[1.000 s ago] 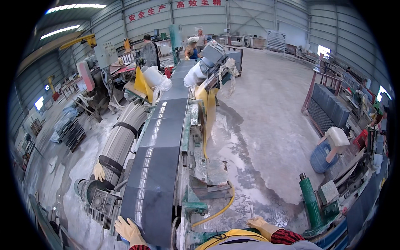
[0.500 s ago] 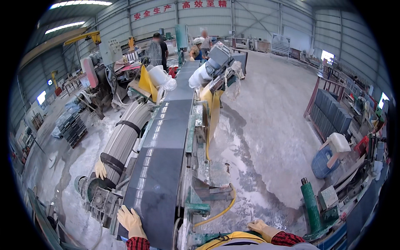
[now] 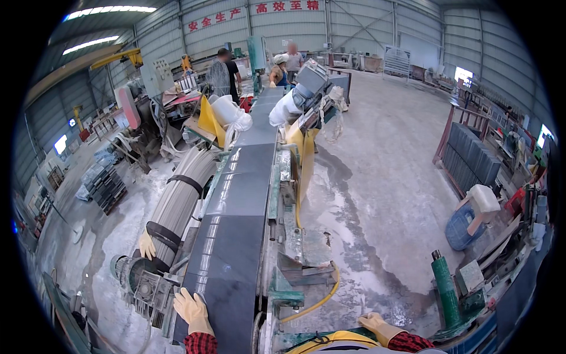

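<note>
A line of dark grey stone slabs [image 3: 227,277] lies end to end on a long conveyor [image 3: 274,194] running away from me. My left hand [image 3: 193,311], in a cream rubber glove, rests on the left edge of the nearest slab with its fingers spread. Low at the right of my waist is my right hand [image 3: 380,328], gloved the same way. Its fingers are loosely stretched by a green metal rail [image 3: 354,332], and nothing shows in them. A loose cream glove [image 3: 147,244] hangs beside a strapped roll of grey strips [image 3: 180,203], left of the conveyor.
A motor [image 3: 143,283] stands left of the conveyor. Further along, a tilted machine head [image 3: 309,79] and a yellow guard [image 3: 210,121] flank it. A person [image 3: 279,71] stands at its far end. On the right are a green post [image 3: 446,289], a blue drum [image 3: 464,227] and racked slabs [image 3: 471,153].
My view has shifted slightly, so the scene sits a little lower and further right. My left hand has slid slightly forward along the slab's edge. The right hand stays by the rail.
</note>
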Available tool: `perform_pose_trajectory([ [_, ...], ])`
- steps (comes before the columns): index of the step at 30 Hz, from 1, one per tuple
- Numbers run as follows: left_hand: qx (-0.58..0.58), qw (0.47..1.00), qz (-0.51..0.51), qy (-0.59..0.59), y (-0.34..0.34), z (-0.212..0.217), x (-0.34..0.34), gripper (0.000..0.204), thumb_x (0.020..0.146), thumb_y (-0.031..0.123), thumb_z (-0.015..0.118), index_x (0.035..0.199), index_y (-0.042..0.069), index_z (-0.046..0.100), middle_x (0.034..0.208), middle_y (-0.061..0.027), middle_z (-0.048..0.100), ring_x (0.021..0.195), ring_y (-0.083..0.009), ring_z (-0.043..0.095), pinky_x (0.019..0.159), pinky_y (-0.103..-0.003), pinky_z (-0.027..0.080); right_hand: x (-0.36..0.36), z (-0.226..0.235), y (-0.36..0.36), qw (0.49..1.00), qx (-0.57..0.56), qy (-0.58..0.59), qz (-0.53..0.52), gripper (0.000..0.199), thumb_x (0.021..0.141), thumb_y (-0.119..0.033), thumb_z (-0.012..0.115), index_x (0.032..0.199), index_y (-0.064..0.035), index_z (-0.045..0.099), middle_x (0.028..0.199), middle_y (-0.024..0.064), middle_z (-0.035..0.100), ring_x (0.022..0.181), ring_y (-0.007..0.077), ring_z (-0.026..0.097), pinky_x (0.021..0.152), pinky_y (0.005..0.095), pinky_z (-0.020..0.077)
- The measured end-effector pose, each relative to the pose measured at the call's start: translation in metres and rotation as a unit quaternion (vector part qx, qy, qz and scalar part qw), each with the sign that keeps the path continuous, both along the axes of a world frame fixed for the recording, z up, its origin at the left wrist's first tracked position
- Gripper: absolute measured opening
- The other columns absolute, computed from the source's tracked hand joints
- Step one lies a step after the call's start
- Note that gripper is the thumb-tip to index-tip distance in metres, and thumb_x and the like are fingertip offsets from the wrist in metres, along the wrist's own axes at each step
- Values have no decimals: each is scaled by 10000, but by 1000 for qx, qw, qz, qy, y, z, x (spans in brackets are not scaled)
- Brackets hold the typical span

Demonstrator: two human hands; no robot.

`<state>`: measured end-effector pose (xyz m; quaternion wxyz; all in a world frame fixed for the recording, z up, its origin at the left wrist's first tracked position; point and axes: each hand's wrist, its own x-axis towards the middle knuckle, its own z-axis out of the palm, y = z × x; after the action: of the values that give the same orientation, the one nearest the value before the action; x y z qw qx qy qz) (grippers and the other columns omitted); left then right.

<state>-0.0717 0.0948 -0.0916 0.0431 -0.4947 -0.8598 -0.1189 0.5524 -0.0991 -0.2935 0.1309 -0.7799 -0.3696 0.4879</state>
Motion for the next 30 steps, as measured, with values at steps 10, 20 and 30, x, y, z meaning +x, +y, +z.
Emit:
perform_pose_trajectory([
  [10,46,998,-48,-16,-106,-11,-31,564,997,248,566,1492,5,448,1550,-298,420,1436,-471,374,1214,-518,273,-1,9,-4,984,23,131,-116,434,859,-431,627,1108,-119,797,1020,169,776,975,279,721,902,345,537],
  [20,184,618,257,-720,-218,-76,-11,535,1041,397,560,1481,94,531,1460,-208,535,1392,-306,470,1195,-391,343,7,-21,3,999,-8,12,38,429,857,-434,615,1088,-119,791,1014,158,772,994,300,720,897,372,529],
  [30,297,400,85,-863,-176,108,51,577,1018,369,592,1480,40,485,1479,-206,536,1352,-379,519,1157,-484,397,8,-19,11,998,-31,42,27,444,851,-434,634,1102,-103,793,958,92,778,896,238,718,844,338,535],
])
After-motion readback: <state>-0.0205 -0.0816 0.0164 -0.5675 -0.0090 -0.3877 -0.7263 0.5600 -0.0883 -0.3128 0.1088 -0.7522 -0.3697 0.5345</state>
